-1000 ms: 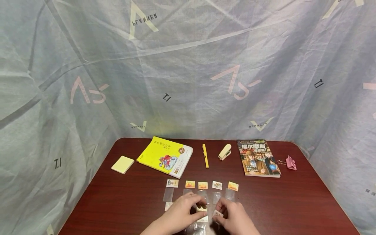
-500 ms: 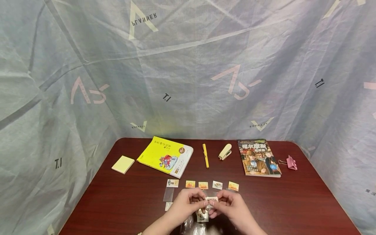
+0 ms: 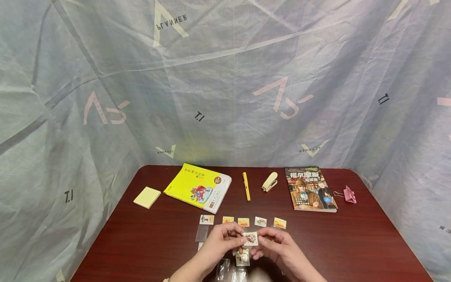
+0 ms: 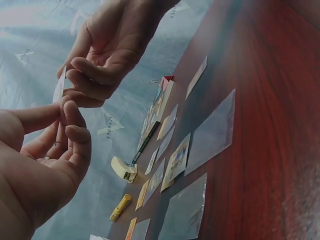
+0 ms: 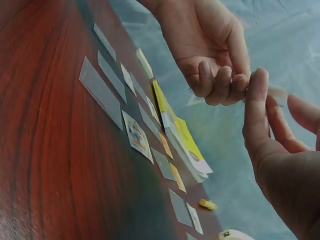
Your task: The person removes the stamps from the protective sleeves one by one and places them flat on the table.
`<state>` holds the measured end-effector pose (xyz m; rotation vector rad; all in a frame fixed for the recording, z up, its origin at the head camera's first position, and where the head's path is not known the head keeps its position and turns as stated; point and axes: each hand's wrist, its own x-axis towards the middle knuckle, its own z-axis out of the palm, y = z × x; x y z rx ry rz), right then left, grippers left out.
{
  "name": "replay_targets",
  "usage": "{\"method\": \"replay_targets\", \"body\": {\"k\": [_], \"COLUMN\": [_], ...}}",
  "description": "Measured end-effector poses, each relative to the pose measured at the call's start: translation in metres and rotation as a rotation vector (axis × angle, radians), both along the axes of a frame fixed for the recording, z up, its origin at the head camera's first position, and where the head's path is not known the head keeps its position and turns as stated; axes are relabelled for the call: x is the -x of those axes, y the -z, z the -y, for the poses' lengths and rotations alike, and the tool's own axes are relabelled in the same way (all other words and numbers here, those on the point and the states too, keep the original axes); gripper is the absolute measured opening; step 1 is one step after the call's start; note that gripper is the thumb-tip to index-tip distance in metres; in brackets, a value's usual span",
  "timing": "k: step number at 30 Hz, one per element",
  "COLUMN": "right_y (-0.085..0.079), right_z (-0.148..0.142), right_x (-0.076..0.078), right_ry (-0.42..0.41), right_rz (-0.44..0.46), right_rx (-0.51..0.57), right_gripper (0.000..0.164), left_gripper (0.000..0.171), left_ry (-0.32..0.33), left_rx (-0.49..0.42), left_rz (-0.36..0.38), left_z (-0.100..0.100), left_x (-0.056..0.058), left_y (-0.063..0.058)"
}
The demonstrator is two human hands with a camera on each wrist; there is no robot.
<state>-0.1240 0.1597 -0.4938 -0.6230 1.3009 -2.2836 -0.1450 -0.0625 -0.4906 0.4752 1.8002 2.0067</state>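
Observation:
In the head view my left hand [image 3: 222,242] pinches a small white-bordered stamp [image 3: 251,239] with a red figure by its left edge. My right hand [image 3: 278,243] has its thumb and index fingertips at the stamp's right edge. Both wrist views show the stamp [image 4: 60,86] raised well over the table, between the two sets of fingertips. Under the hands another stamp [image 3: 242,259] lies on the table, with clear plastic sleeves [image 3: 239,275] just nearer to me. Farther off lies a row of stamps [image 3: 260,222], a clear sleeve [image 3: 202,233] below the leftmost one.
Along the back of the dark red table [image 3: 352,243] lie a yellow sticky-note pad [image 3: 147,197], a yellow book [image 3: 197,188], a yellow pen [image 3: 246,187], a cream stapler [image 3: 269,182], a comic-style book [image 3: 310,190] and a pink binder clip [image 3: 349,195]. Grey cloth hangs behind.
My right hand has brought the stamp up from the right to my left hand. Its picture side now faces up towards me, and the right thumb has slid back to its edge.

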Motion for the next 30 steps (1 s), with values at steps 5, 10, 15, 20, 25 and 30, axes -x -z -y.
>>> {"method": "replay_targets", "body": {"k": [5, 10, 15, 20, 25, 30], "right_y": [0.006, 0.007, 0.010, 0.014, 0.018, 0.021], "right_z": [0.000, 0.001, 0.001, 0.000, 0.000, 0.001], "right_x": [0.002, 0.002, 0.003, 0.004, 0.005, 0.006], "right_ry": [-0.077, -0.087, -0.111, -0.153, -0.189, -0.203], "right_rz": [0.024, 0.025, 0.042, 0.066, 0.057, 0.043], "right_rx": [0.072, 0.067, 0.079, 0.095, 0.152, 0.210], "right_gripper": [0.028, 0.027, 0.027, 0.028, 0.030, 0.032], "left_gripper": [0.025, 0.026, 0.026, 0.025, 0.025, 0.021], "left_ry": [0.008, 0.010, 0.020, 0.033, 0.047, 0.057], "left_rx": [-0.014, -0.013, -0.020, -0.026, -0.051, -0.108], "left_rz": [0.017, 0.017, 0.010, 0.003, 0.014, -0.016], "left_z": [0.000, 0.000, 0.000, 0.000, 0.000, -0.001], "left_x": [0.000, 0.000, -0.001, -0.001, -0.002, -0.003], "left_y": [0.000, 0.000, 0.000, -0.001, -0.002, 0.000]}}
